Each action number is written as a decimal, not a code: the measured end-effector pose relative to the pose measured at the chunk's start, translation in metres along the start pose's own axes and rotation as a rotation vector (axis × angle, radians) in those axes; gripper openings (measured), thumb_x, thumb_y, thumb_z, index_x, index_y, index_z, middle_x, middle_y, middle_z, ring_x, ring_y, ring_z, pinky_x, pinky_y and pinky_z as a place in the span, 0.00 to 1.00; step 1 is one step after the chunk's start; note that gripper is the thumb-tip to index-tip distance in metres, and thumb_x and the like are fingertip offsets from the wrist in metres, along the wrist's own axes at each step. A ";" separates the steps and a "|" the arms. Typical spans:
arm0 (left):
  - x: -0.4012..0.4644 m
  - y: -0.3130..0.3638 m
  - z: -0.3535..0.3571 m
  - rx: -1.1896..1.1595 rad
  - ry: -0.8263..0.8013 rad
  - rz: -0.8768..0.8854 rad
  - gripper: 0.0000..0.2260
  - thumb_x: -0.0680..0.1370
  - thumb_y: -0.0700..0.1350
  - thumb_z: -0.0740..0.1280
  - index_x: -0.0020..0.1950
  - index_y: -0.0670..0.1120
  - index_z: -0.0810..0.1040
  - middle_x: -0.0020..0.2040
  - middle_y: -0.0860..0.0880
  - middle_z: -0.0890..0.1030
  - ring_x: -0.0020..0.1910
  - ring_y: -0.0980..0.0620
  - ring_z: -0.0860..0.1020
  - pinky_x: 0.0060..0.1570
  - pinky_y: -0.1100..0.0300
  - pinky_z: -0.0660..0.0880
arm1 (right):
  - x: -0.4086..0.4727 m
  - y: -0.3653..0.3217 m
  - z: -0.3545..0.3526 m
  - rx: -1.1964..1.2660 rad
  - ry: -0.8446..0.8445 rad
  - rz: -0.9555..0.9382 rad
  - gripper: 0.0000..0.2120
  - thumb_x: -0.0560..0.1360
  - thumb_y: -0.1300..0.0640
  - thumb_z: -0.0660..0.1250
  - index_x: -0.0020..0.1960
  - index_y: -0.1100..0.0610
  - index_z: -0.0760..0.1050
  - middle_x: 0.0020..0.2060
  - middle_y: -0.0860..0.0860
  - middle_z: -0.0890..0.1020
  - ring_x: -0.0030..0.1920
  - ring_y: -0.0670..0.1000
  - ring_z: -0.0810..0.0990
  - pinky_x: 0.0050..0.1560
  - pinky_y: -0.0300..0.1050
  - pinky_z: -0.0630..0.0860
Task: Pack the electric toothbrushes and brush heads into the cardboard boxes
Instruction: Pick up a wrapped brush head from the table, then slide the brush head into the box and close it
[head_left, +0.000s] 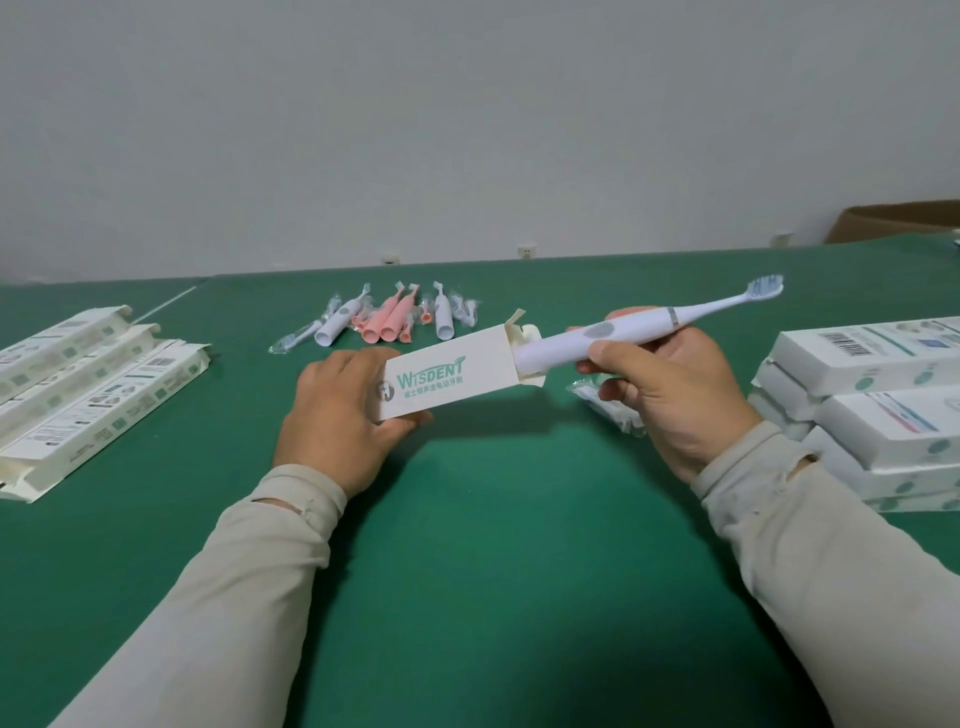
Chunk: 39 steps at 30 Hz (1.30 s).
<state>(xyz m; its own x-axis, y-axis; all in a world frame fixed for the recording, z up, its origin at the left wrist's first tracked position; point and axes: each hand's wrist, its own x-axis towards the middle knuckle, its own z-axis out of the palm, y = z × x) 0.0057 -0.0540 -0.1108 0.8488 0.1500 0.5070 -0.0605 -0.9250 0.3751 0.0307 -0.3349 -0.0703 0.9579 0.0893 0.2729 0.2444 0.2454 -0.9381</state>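
Toothbrush (613, 332), white, base just inside the open box (447, 382): right grip (670, 384) curls round its handle, left grip (337, 415) holds the box; filled boxes (872, 410) stacked right, loose toothbrushes (389, 322) and flat boxes (88, 384) wait on the bench (519, 519).

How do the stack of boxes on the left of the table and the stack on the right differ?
The left stack holds flattened boxes with end flaps open; the right stack holds squared-up, full-depth boxes with ends shut. The left stack fans out in one shallow overlapping layer; the right stack is piled several boxes high. Both are white printed cartons lying on the green table.
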 end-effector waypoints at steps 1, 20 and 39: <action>0.001 -0.001 0.000 -0.004 -0.002 0.003 0.26 0.70 0.58 0.76 0.66 0.57 0.74 0.61 0.53 0.76 0.62 0.46 0.68 0.54 0.54 0.66 | 0.000 -0.001 -0.001 0.010 -0.035 0.011 0.09 0.75 0.70 0.68 0.51 0.58 0.74 0.48 0.57 0.87 0.41 0.52 0.82 0.35 0.39 0.74; 0.006 -0.004 0.003 0.069 -0.059 -0.024 0.24 0.71 0.60 0.74 0.65 0.56 0.73 0.59 0.52 0.76 0.62 0.45 0.70 0.61 0.51 0.67 | 0.012 0.006 -0.016 0.199 0.178 0.083 0.05 0.79 0.66 0.66 0.54 0.61 0.73 0.46 0.60 0.85 0.41 0.51 0.86 0.41 0.40 0.82; 0.001 0.006 0.007 -0.025 -0.040 0.055 0.25 0.69 0.59 0.75 0.64 0.58 0.75 0.60 0.55 0.77 0.62 0.46 0.69 0.59 0.52 0.67 | 0.002 0.020 0.001 -0.505 -0.144 -0.086 0.03 0.73 0.61 0.75 0.41 0.56 0.84 0.33 0.45 0.83 0.32 0.42 0.74 0.38 0.32 0.72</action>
<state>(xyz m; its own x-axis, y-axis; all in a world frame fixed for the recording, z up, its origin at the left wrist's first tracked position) 0.0102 -0.0613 -0.1133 0.8641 0.0846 0.4961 -0.1203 -0.9225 0.3669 0.0374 -0.3290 -0.0882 0.9094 0.2294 0.3470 0.3977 -0.2347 -0.8870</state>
